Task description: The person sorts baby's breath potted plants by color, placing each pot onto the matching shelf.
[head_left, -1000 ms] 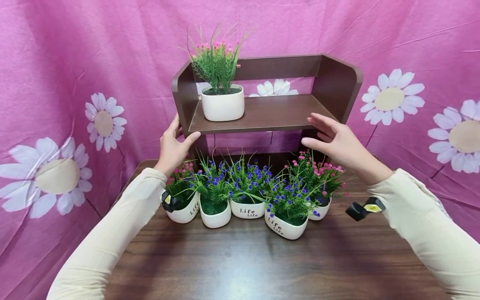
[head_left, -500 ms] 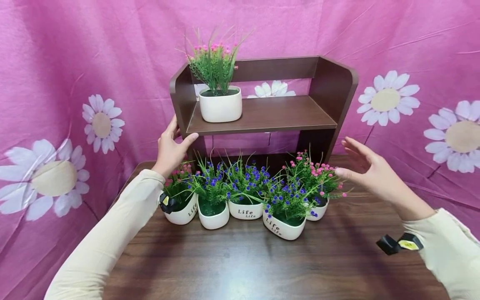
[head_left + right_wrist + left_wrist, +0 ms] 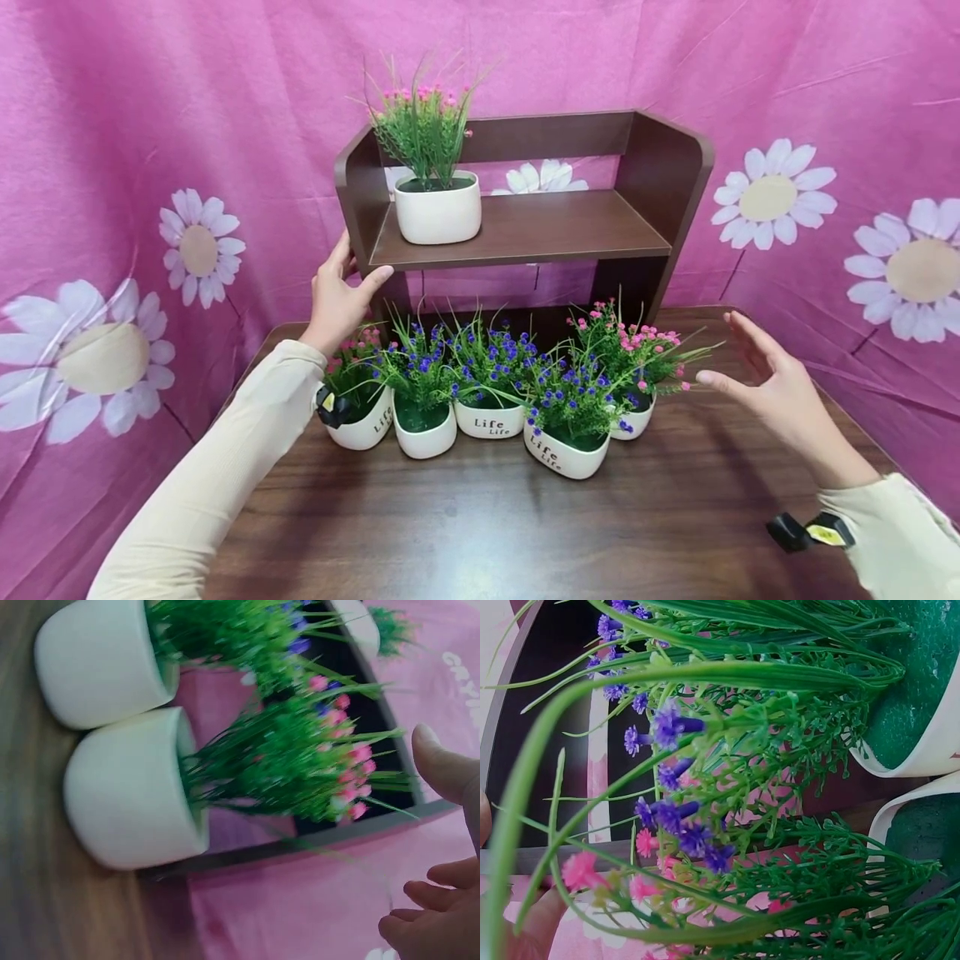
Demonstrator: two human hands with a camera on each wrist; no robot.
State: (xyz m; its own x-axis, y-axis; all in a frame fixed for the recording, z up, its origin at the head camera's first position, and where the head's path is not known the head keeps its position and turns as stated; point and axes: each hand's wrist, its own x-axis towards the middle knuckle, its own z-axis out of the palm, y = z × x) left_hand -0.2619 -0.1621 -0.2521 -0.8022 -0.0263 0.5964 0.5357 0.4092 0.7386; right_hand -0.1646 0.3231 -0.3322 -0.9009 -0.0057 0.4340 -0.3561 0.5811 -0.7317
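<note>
A dark brown two-tier shelf [image 3: 570, 225] stands at the back of the table. My left hand [image 3: 337, 296] holds its left side, thumb across the front edge and fingers along the outer face. On the upper board, at the left, sits a white pot [image 3: 438, 212] of pink artificial flowers. My right hand [image 3: 776, 387] is in the air right of the shelf, holding nothing, thumb and fingers spread apart. Nearest to it is a pink-flowered pot [image 3: 637, 417]; its grass blades reach toward the thumb. In the right wrist view that pot [image 3: 135, 795] is slightly blurred.
Several white pots stand in front of the shelf: a pink-flowered one [image 3: 363, 429] at the left, then blue-flowered ones, including a front pot [image 3: 573, 454] with "Life" lettering. They stand on a brown wooden table [image 3: 450, 533]. A pink cloth [image 3: 225, 100] with large daisies hangs behind.
My right hand has left the shelf's upper front right and moved right and down into the air. My left hand stays at the shelf's left side.
</note>
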